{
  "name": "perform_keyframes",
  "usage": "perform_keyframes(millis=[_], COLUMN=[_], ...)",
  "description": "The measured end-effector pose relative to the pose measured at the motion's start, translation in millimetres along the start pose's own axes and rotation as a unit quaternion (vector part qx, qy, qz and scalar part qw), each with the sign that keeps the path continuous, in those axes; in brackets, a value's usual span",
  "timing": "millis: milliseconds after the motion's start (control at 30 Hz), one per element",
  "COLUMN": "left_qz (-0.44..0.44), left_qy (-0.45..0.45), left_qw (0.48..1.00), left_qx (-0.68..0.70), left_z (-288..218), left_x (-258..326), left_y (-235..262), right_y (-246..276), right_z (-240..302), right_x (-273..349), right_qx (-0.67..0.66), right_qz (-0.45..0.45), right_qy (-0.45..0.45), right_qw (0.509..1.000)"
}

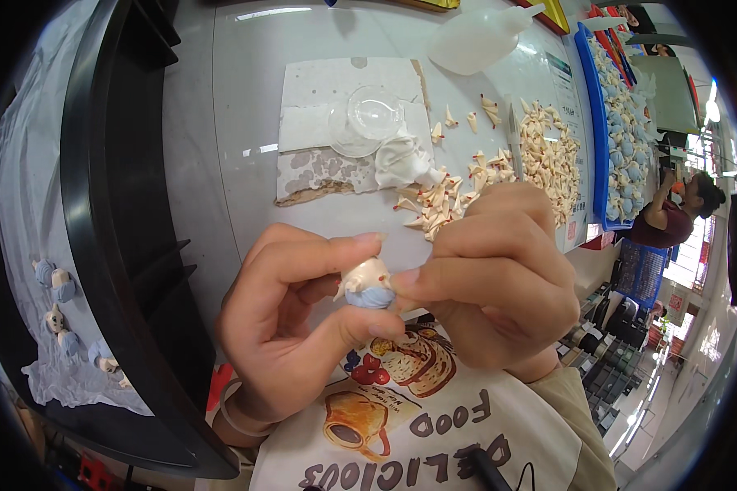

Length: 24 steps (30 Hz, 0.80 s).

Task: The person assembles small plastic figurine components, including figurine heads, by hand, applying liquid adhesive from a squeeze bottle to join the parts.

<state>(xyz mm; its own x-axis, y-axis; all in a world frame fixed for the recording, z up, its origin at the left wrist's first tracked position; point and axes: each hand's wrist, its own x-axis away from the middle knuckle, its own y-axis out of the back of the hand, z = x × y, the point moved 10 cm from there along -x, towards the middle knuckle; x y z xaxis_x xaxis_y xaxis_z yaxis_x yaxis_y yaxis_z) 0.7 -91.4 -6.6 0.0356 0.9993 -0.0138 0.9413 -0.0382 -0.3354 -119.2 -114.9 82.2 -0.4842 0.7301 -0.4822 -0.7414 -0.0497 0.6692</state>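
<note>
Between the thumb and forefinger of my left hand [291, 315] sits a small cream and blue figurine [367, 284], raised over my apron. My right hand [499, 282] meets it from the right, thumb and forefinger pinched together at its side; whatever lies in that pinch is too small to make out. Beyond my hands, small cream pointed pieces with red tips [438, 200] are scattered on the table, with a denser heap [549, 147] to their right. A crumpled white cloth or tissue [401, 161] lies beside a clear round dish [375, 113] on a worn white board [303, 102].
At left, a black tray [110, 204] lined with plastic film holds several similar figurines [61, 286]. A translucent squeeze bottle [479, 39] lies at the back. A blue crate [596, 123] full of blue and cream pieces stands at right. Further off is another person [671, 217].
</note>
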Motion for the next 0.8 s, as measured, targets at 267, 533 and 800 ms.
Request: perform_keyframes(millis=[267, 533, 800], left_qz=[0.048, 0.006, -0.001], left_qy=[-0.061, 0.01, 0.041], left_qw=[0.997, 0.996, 0.999], left_qx=[-0.008, 0.091, 0.013], left_z=[-7.9, 3.9, 6.8], left_x=[-4.2, -1.6, 1.2], left_y=[-7.3, -10.6, -11.2], right_y=[4.3, -11.4, 41.3], right_z=[8.0, 13.7, -36.9], right_x=[0.6, -3.6, 13.4], right_qx=[0.045, -0.011, 0.023], right_qz=[0.01, 0.039, 0.013], right_qy=[0.015, 0.008, -0.045], right_qw=[0.999, 0.999, 0.999])
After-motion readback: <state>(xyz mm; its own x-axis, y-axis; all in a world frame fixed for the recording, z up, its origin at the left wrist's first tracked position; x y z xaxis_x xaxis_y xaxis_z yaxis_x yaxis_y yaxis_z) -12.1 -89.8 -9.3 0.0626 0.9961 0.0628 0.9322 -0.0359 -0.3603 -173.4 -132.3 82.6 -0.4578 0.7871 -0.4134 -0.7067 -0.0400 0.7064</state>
